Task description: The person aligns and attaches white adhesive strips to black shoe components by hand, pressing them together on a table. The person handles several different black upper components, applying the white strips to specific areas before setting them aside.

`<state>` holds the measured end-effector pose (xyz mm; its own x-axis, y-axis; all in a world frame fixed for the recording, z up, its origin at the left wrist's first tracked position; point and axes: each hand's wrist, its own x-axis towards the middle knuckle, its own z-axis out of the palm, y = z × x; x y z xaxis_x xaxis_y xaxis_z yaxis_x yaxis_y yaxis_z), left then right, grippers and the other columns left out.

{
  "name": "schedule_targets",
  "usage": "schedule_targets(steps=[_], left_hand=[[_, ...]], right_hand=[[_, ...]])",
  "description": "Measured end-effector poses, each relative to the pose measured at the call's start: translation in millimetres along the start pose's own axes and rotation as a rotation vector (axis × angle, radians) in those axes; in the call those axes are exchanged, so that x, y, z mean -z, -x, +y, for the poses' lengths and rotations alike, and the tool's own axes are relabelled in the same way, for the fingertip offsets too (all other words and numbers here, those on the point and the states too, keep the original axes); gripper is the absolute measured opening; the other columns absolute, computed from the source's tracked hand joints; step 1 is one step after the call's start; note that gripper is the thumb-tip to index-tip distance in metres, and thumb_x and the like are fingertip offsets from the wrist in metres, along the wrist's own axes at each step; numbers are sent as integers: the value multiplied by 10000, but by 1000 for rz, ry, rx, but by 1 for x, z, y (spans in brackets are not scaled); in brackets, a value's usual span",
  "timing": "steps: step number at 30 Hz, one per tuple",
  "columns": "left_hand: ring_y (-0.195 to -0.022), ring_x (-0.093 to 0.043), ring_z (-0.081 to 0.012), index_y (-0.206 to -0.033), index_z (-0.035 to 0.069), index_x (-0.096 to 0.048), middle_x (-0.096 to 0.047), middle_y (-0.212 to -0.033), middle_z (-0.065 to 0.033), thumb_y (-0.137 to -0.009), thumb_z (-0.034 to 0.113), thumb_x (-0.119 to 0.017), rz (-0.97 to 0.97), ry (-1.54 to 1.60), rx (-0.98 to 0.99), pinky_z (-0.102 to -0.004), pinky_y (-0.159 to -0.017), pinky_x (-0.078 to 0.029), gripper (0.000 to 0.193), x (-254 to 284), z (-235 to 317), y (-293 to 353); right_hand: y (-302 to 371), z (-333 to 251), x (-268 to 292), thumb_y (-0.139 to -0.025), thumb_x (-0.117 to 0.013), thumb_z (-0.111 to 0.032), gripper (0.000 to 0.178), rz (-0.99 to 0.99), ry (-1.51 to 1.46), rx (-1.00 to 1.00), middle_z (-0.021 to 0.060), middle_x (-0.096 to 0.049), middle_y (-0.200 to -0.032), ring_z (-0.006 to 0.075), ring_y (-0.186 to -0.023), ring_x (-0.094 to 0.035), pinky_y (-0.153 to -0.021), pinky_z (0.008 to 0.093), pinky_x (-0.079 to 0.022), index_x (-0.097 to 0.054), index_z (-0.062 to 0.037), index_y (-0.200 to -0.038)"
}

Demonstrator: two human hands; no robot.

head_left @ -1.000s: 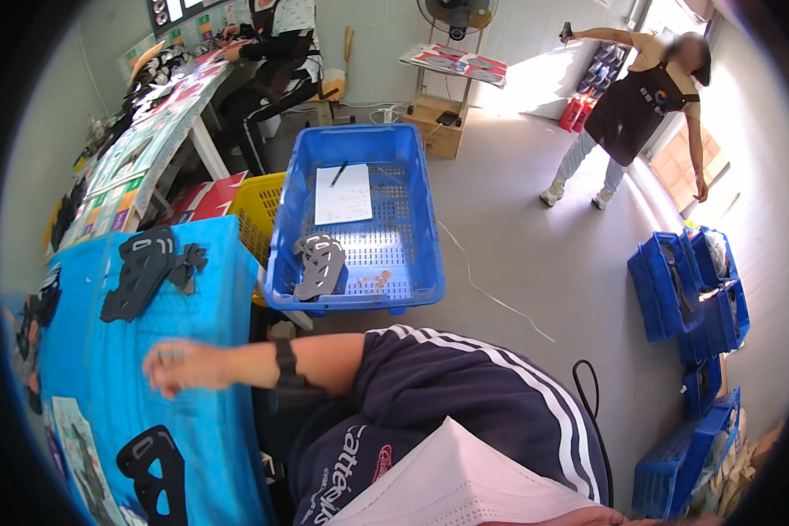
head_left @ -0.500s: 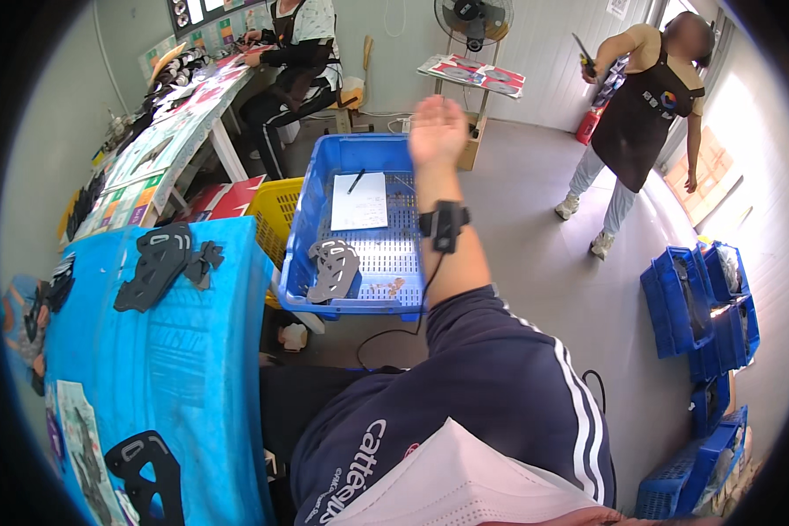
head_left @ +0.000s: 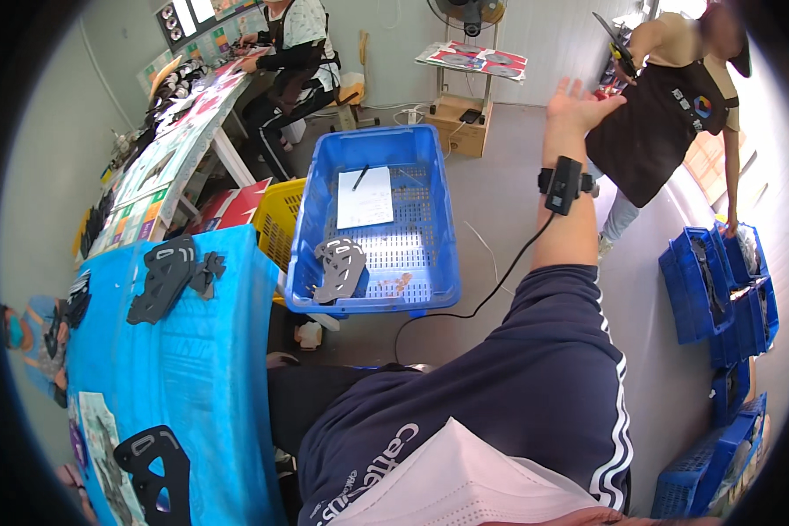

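Note:
My right hand reaches out with the palm up and the fingers apart, holding nothing. A black box-shaped device is strapped to that wrist, and its cable hangs down to the left. My left hand is out of view. Left of my right arm stands a blue plastic crate. Inside it lie a white notepad, a black pen and a grey-and-black cut-out pad. On the blue-covered table to my left rest dark cut-out pads and small dark scraps.
A co-worker at the right holds a long, dark tool close to my hand. Another person sits at a long worktable. Blue bins line the right side. A fan stands at the back.
My right hand has swung right, away from over the crate's edge, and its fingers have spread. The co-worker has come nearer and leans toward the bins. My view has shifted slightly.

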<state>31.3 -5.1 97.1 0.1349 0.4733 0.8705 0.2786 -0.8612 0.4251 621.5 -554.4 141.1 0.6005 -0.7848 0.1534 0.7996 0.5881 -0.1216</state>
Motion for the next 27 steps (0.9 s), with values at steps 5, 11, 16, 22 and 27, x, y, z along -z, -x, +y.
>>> schedule_targets(steps=[5,11,16,22,27], left_hand=[[-500,-278,-118,-616,63,-355,-322,-534,-18,-963,369,-556,28,62,11,-303,-481,-247,505,7,-4,3],[-491,-277,-122,-567,56,-367,-332,-508,-25,-962,374,-554,-37,63,27,-310,-481,-251,541,18,-2,2],[-487,-298,-142,-566,41,-399,-383,-507,-49,-965,397,-538,8,-24,95,-327,-490,-278,552,23,2,9],[-539,-385,-155,-659,32,-467,-462,-584,-64,-964,356,-558,58,-56,121,-322,-545,-341,455,38,-14,20],[-556,-388,-148,-689,31,-479,-471,-618,-61,-962,311,-572,88,16,162,-306,-546,-334,402,44,-35,28]], right_hand=[[-25,-30,-14,-763,-609,-683,936,93,-34,-66,27,-172,-1508,340,-1336,-314,-1056,592,-316,-259,-122,-1425],[-41,-37,-30,-922,-574,-259,386,-206,58,-204,105,-475,-1181,308,-1066,-515,-962,544,-446,-409,-82,-1223],[38,22,-13,-936,-511,-29,247,-190,72,-389,108,-569,-1133,277,-1054,-585,-908,439,-507,-480,-59,-1179],[202,68,4,-973,-473,-94,318,-657,164,-569,147,-557,-1203,274,-1058,-593,-934,421,-494,-432,-4,-1276],[272,57,-15,-974,-480,-89,326,-833,34,-825,161,-541,-1230,300,-1073,-588,-957,449,-493,-422,-2,-1282]])
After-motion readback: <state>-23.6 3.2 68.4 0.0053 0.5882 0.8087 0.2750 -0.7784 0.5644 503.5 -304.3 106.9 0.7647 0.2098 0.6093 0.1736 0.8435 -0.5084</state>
